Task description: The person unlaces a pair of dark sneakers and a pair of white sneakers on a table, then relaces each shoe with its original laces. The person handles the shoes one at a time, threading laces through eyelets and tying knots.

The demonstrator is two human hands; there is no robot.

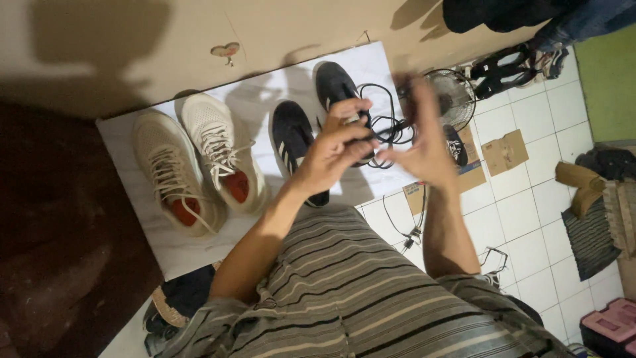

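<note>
The black shoelace (387,126) hangs in loops between the two hands, above the white board (165,245) on the floor. Its ends are hard to follow, lost behind the fingers and against the dark shoe. The left hand (334,149) is closed around the lace near one black sneaker (334,86), fingers curled tight, hiding part of that shoe. The right hand (424,142) is blurred; its fingers stand spread and half open, with the thumb and a finger seeming to pinch the lace, though the blur leaves this unsure. A second black sneaker (291,142) with white stripes lies just beside the first, its heel covered by the left wrist. Two beige sneakers (199,166) with orange insoles lie side by side further left on the board. On the white tiled floor (530,219) to the right lie flat brown cardboard pieces (505,151), one with a small pale label, near a small fan (454,96) partly hidden by the right hand. A pink box (613,325) is cut off at the lower right corner.
</note>
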